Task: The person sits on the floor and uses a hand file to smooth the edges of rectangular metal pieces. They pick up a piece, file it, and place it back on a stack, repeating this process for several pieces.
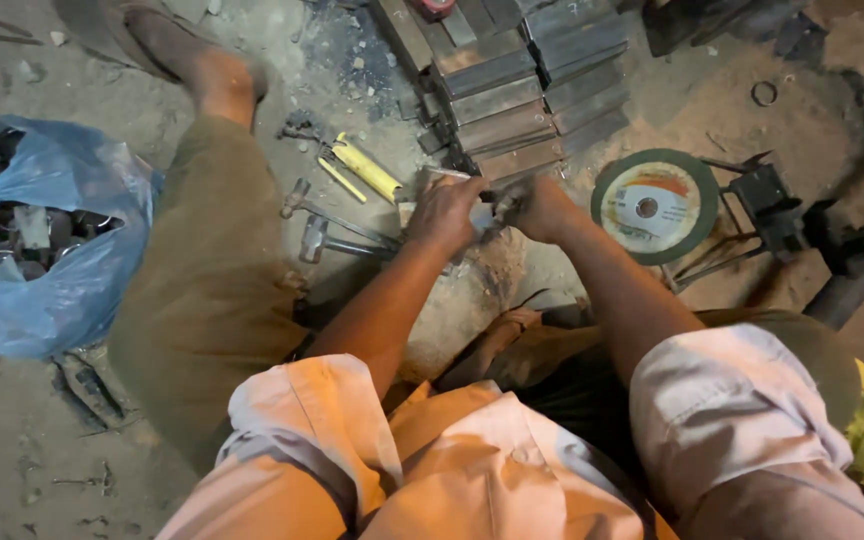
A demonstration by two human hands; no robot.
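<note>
I sit on a dusty floor with my legs spread. My left hand and my right hand meet close together over a small pale piece held between them. A thin metal strip sticks out above my left hand. The fingers of both hands are curled around the piece, and most of it is hidden by them. A stack of grey metal bars lies just beyond the hands.
A round cutting disc lies right of my hands beside a dark metal clamp. Yellow-handled pliers and two hammers lie to the left. A blue plastic bag holds metal parts at far left.
</note>
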